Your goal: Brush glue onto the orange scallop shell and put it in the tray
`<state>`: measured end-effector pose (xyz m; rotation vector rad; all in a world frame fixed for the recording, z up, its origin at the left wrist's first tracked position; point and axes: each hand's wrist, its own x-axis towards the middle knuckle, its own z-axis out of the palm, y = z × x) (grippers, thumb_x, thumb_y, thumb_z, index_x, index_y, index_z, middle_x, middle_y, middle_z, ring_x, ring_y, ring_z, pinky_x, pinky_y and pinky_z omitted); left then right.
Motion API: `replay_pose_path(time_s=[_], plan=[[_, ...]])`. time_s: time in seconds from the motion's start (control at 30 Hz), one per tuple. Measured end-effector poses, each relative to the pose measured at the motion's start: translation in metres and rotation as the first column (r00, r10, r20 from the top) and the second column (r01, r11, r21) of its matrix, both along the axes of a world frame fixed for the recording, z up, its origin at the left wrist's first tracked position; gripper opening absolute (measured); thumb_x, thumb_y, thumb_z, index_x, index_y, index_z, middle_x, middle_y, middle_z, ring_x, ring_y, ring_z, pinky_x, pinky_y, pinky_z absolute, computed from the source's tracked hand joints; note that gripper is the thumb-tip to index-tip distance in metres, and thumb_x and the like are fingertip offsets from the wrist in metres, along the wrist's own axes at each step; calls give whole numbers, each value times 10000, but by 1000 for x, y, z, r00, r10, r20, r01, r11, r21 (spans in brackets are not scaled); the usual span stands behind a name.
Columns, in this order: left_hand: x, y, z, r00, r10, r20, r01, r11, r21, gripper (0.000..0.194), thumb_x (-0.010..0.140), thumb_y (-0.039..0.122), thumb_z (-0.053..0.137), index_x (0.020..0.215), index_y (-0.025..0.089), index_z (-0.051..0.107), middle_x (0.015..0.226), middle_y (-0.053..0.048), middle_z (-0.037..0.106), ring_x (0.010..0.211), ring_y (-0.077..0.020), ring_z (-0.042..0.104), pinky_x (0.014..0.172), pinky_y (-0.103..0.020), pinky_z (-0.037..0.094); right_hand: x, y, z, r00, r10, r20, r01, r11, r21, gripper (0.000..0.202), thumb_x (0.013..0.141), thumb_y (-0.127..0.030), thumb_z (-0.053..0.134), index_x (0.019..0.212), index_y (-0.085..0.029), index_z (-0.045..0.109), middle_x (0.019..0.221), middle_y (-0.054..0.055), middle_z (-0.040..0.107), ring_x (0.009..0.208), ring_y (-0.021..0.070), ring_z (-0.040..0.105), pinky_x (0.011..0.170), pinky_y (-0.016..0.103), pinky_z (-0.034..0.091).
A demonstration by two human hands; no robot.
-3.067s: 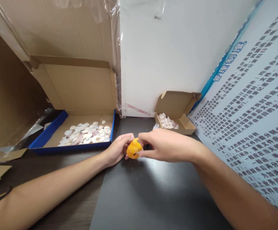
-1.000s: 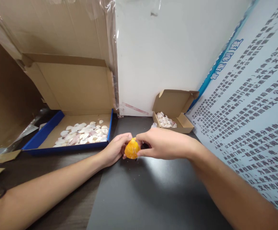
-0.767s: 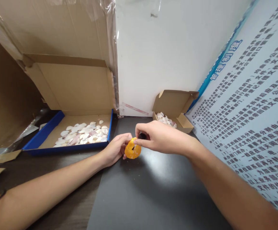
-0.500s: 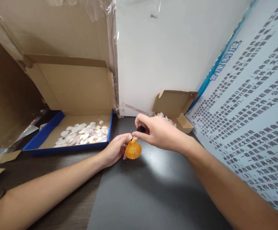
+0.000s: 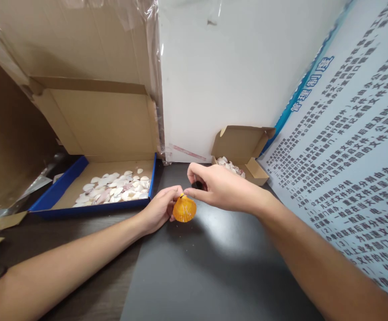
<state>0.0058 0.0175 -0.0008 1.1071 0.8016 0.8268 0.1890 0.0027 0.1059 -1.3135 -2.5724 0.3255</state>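
Two open boxes stand ahead of me in the head view, both with pale shells inside. On my left is the blue-sided box (image 5: 60, 183), its brown lid (image 5: 96, 120) raised behind it; the white shells (image 5: 113, 187) lie in a loose heap toward its front right, some pinkish, with brown floor bare around them. Farther right, against the printed board (image 5: 354, 147), sits the small cardboard box (image 5: 256, 171), lid up, with more shells (image 5: 229, 165) gathered in its left part; my right hand (image 5: 218, 187) hides some of its front. Between the boxes and nearer me, the orange shell (image 5: 184, 210) hangs ribbed side toward me above the grey mat (image 5: 214, 276), its narrow end pinched in my left hand (image 5: 162, 207). My right fingers are curled around a dark round-ended object (image 5: 198, 185), thumb tip at the shell's top; whether it touches, I cannot tell.
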Motion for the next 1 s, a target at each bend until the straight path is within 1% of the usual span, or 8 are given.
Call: replay_pose_path(time_s=[0.13, 0.2, 0.33, 0.43, 0.63, 0.87, 0.93, 1.0], plan=[[1, -2, 4, 1000, -1, -29, 1, 1000, -4, 235, 785, 344, 558, 668, 189, 425, 530, 53, 422, 409, -57, 358, 343, -137, 262, 8, 2, -2, 988, 20, 152, -1, 992, -122, 237, 848, -426, 603, 841, -212, 502, 677, -26, 563, 558, 117, 443, 511, 248, 257], [1, -2, 5, 999, 1, -32, -1, 1000, -9, 227, 782, 338, 560, 671, 188, 431, 531, 51, 434, 407, -56, 361, 341, -134, 262, 12, 3, -1, 986, 8, 169, 16, 990, -142, 258, 845, -443, 601, 811, -212, 492, 676, -26, 569, 548, 115, 447, 501, 247, 260], [1, -1, 3, 1000, -10, -16, 10, 1000, -15, 212, 774, 323, 570, 676, 188, 438, 536, 53, 437, 404, -58, 377, 340, -144, 267, 7, 1, 3, 999, -21, 47, 23, 999, -40, 256, 887, -458, 554, 839, -219, 473, 676, -39, 569, 562, 113, 456, 516, 241, 281], [1, -1, 2, 1000, -14, -17, 14, 1000, -7, 237, 786, 354, 578, 683, 189, 442, 534, 56, 435, 400, -59, 380, 345, -148, 271, 2, -2, 2, 1000, 4, -9, -4, 1000, -6, 221, 906, -436, 538, 890, -223, 481, 714, -35, 585, 585, 115, 464, 530, 242, 282], [1, -2, 4, 999, -9, -31, 9, 1000, -11, 247, 780, 362, 579, 679, 191, 431, 521, 51, 451, 408, -59, 379, 346, -135, 264, 7, -1, -1, 982, 54, 179, -25, 987, -158, 225, 857, -426, 592, 867, -208, 541, 723, -2, 603, 581, 125, 468, 518, 250, 267], [1, -1, 3, 1000, -8, -30, 8, 1000, -11, 217, 777, 335, 571, 693, 194, 429, 545, 57, 432, 414, -57, 376, 343, -136, 284, 3, -2, 3, 1000, -7, 3, 7, 1000, -11, 250, 896, -451, 556, 872, -217, 469, 690, -39, 567, 569, 109, 445, 521, 243, 275], [1, -2, 4, 999, -6, -32, 6, 1000, -8, 235, 778, 344, 571, 678, 192, 423, 533, 57, 425, 412, -55, 368, 344, -134, 280, 4, -3, 3, 999, 11, 53, -8, 998, -57, 247, 879, -444, 573, 864, -217, 475, 684, -36, 565, 564, 112, 448, 511, 244, 271], [2, -3, 4, 999, -6, -36, 6, 1000, -5, 249, 776, 358, 573, 669, 189, 425, 523, 55, 425, 413, -55, 366, 344, -133, 277, 6, -3, 3, 990, 53, 129, -32, 987, -159, 257, 859, -452, 589, 841, -215, 492, 675, -28, 566, 565, 118, 459, 499, 244, 271]])
